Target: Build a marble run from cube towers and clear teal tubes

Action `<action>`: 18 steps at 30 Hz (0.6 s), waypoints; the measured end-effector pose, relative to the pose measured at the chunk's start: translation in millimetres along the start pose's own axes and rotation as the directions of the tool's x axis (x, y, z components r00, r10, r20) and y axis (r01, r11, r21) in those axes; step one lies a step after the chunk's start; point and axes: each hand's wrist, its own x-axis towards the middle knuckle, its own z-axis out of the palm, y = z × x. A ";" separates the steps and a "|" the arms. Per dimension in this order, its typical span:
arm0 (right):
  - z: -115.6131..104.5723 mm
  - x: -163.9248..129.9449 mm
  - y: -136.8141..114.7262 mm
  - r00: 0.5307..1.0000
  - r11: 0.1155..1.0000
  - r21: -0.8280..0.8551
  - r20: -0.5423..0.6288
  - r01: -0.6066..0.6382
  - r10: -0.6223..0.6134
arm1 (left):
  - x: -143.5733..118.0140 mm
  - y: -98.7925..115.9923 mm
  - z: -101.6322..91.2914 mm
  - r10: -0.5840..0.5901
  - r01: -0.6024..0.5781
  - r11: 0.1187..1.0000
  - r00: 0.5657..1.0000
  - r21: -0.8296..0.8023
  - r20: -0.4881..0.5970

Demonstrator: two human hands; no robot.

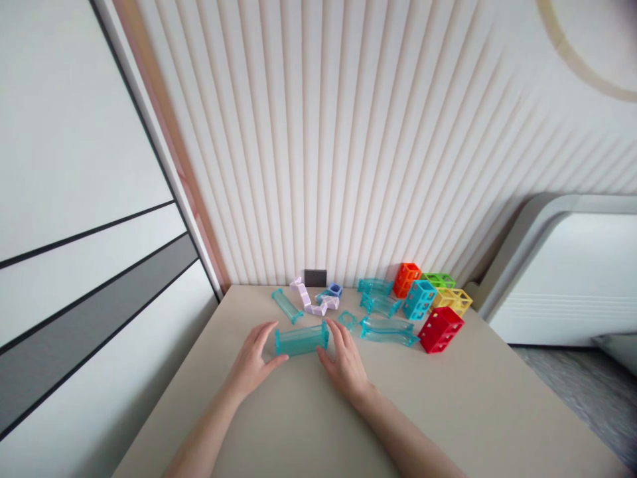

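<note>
A translucent teal track piece [301,340] with raised end plates lies crosswise between my two hands, low over the table. My left hand [253,362] is at its left end, index finger at the far edge and thumb at the near edge. Around the right end, my right hand [344,362] has its fingers and thumb in a pinch. Just beyond is another narrow teal track piece [287,305], lying at a slant. A small teal ring-shaped connector [347,320] rests past my right fingertips.
Several curved teal track pieces [389,330] lie right of my hands. Beside them stand open-sided blocks: red [440,329], blue [419,300], orange [407,280], yellow [452,301] and green [438,280]. Lilac pieces [316,309] and a dark-blue piece [335,290] sit near the ribbed wall [279,166].
</note>
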 end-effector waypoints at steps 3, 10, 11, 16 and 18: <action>10.5 -9.0 9.8 0.994 0.993 0.056 0.039 -0.099 0.097 | -9.4 -12.1 6.5 -0.108 0.112 0.983 0.993 -0.145 0.036; 19.1 -6.4 22.4 0.958 0.967 0.105 0.195 -0.234 0.211 | -9.2 -18.1 12.5 -0.233 0.263 0.921 0.963 -0.289 0.136; 18.2 -4.4 22.2 0.954 0.967 0.095 0.211 -0.235 0.211 | -8.8 -17.4 12.8 -0.245 0.277 0.915 0.959 -0.292 0.142; 11.2 1.2 18.9 0.957 0.974 0.094 0.227 -0.204 0.179 | -7.4 -13.1 11.2 -0.279 0.328 0.885 0.942 -0.332 0.187; 9.0 1.7 18.4 0.961 0.973 0.117 0.220 -0.198 0.169 | -6.9 -11.1 10.1 -0.280 0.337 0.870 0.938 -0.359 0.203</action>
